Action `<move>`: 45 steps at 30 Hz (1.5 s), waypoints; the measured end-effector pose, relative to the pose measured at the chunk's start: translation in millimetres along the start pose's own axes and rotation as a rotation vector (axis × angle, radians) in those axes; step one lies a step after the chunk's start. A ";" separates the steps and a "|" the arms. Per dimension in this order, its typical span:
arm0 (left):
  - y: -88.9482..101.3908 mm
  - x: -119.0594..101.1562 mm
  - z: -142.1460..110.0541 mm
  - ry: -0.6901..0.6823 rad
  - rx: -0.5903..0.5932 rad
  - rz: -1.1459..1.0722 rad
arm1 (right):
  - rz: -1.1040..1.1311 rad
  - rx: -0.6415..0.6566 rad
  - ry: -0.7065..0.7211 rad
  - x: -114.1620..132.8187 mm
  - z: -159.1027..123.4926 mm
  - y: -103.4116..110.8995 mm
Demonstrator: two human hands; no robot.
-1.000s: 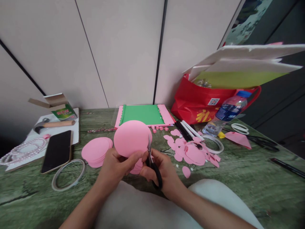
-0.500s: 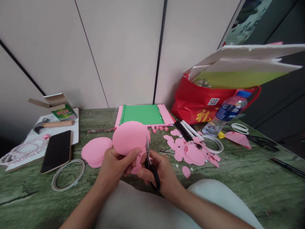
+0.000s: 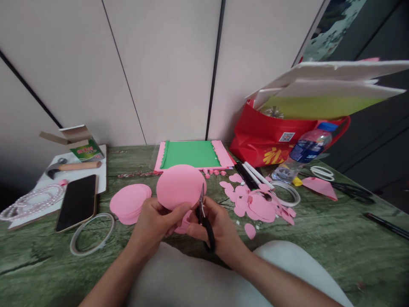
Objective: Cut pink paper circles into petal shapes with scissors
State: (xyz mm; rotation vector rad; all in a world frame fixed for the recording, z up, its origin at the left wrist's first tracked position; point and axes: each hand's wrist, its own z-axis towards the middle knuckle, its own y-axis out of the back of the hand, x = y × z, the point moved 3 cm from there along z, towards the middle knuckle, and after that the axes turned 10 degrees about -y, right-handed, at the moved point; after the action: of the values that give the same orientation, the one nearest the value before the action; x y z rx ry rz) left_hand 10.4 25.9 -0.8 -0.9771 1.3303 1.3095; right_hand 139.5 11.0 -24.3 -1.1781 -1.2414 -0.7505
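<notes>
Between thumb and fingers, my left hand [image 3: 159, 219] pinches the lower edge of a pink paper circle [image 3: 180, 186]. My right hand [image 3: 217, 224] is wrapped round black-handled scissors [image 3: 207, 228], whose blades point up at the circle's right edge. Whether the blades are fully closed on the paper cannot be made out. Below the circle, partly hidden by my hands, lies more pink paper [image 3: 184, 224]. A stack of pink paper circles [image 3: 130, 204] rests just left of my left hand. Pink paper scraps [image 3: 260, 204] are spread to the right of my right hand.
On the left are a phone [image 3: 77, 202], a tape roll [image 3: 92, 234], a hammer [image 3: 75, 167], bead strings [image 3: 33, 202] and an opened box [image 3: 83, 147]. Green paper [image 3: 191, 154] lies at the back. Right stand a red bag [image 3: 255, 136] and a water bottle [image 3: 303, 153], near markers [image 3: 251, 172].
The pink circle and the scissors have shifted slightly to the right. The circle has also dropped a little and tilted. My hands keep their grip; the other things stay in place.
</notes>
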 end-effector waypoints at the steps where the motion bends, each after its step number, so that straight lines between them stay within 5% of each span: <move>1: 0.4 0.6 0.1 0.000 -0.003 -0.005 | 0.005 0.001 -0.001 0.0 -0.1 -0.1; 26: 1.0 0.4 1.8 -0.039 -0.049 -0.139 | -0.027 -0.053 -0.024 -6.6 -0.4 2.6; 33: -3.7 -1.9 0.8 -0.036 0.025 -0.275 | 0.013 -0.019 -0.056 -6.9 -0.9 -1.0; 45: 0.2 0.3 0.9 -0.014 -0.043 -0.009 | 0.033 -0.025 0.013 1.7 -0.3 -1.2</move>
State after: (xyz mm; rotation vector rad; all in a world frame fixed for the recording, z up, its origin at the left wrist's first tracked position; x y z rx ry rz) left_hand 10.2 26.9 -1.0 -1.0010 1.2907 1.3408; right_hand 138.9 10.7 -22.3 -1.2092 -1.2018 -0.7501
